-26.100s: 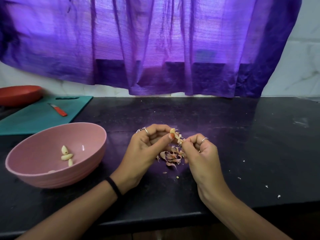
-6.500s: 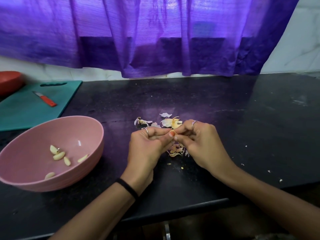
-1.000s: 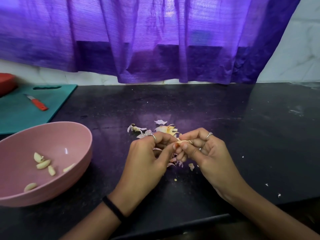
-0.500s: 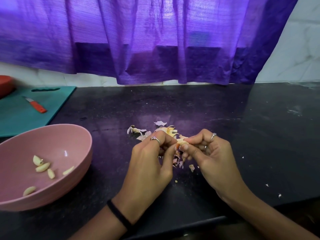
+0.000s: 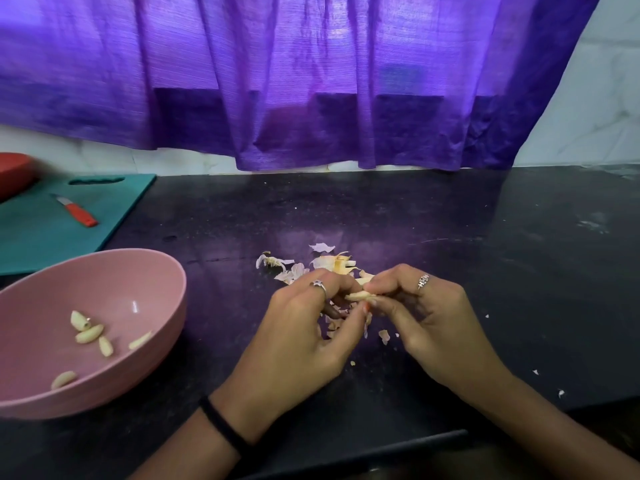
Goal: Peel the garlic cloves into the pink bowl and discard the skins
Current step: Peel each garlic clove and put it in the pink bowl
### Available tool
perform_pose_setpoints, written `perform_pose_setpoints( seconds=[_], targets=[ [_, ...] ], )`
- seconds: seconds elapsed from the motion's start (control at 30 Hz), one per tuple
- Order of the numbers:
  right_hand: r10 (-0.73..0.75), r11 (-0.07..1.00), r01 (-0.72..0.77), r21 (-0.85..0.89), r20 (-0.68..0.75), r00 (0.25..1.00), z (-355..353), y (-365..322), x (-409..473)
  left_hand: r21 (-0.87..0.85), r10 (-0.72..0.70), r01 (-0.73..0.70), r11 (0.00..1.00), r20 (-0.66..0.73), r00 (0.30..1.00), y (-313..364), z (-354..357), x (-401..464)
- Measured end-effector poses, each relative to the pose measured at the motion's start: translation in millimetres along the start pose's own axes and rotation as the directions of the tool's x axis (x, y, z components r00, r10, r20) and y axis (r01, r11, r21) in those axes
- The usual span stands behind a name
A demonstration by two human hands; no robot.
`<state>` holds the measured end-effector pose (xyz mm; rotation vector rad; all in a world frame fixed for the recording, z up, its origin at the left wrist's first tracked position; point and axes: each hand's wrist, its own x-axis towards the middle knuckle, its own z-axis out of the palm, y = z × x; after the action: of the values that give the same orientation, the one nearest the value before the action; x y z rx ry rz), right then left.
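- The black counter (image 5: 381,209) holds everything, so bits can drop on it.
- The teal cutting board (image 5: 41,237) lies far left with a small red-handled knife (image 5: 78,213) on it. Nobody is using them. A red dish (image 5: 14,171) beside it is cut off.
- The pink bowl (image 5: 145,271) sits near the left hand, I think so clean cloves can go in fast. Five peeled cloves (image 5: 89,333) lie inside.
- The left hand (image 5: 301,341) and right hand (image 5: 426,323) both pinch one garlic clove (image 5: 356,295) between curled fingers.
- The skins (image 5: 329,263) lie in a pile under and behind the hands. Fingers hide most of the clove, so I cannot tell how much skin is left.
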<state>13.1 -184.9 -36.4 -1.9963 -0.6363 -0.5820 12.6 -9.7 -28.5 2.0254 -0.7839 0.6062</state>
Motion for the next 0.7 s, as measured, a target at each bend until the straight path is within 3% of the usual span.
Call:
perform_pose_setpoints(
  seconds=[0.2,0.3,0.43,0.5,0.53,0.6,0.67,0.7],
  targets=[
    [-0.157,0.964,0.121,-0.238,-0.139,0.978,2.7,-4.9,2.8,0.032,0.015,-0.011,0.999,-0.105,0.994,-3.6,4.8,3.0],
    [-0.235,0.909,0.138,-0.394,-0.209,0.949,7.0,-8.8,2.3,-0.138,-0.119,0.1,0.985,-0.137,0.983,1.3,7.9,2.6],
    [-0.334,0.829,0.185,-0.528,-0.202,0.921,6.0,-12.7,4.0,-0.581,-0.389,0.341,0.739,0.044,0.92,10.0,7.3,4.1],
    [-0.343,0.82,0.203,-0.535,-0.175,0.923,2.8,-12.5,5.5,-0.665,-0.442,0.404,0.628,0.122,0.889,10.3,5.8,5.3],
    [-0.346,0.813,0.209,-0.543,-0.162,0.924,1.6,-12.2,5.5,-0.662,-0.443,0.411,0.627,0.131,0.887,10.1,5.5,5.4],
    [-0.343,0.799,0.198,-0.568,-0.159,0.926,1.7,-12.1,3.4,-0.526,-0.382,0.351,0.775,0.053,0.923,8.2,7.2,3.0],
    [-0.289,0.828,0.152,-0.54,-0.178,0.941,3.2,-12.5,1.9,-0.213,-0.192,0.168,0.962,-0.099,0.976,5.9,8.7,1.6],
    [-0.234,0.862,0.115,-0.493,-0.187,0.954,3.6,-14.0,2.3,-0.044,-0.063,0.057,0.997,-0.155,0.986,4.4,8.7,1.9]
  ],
)
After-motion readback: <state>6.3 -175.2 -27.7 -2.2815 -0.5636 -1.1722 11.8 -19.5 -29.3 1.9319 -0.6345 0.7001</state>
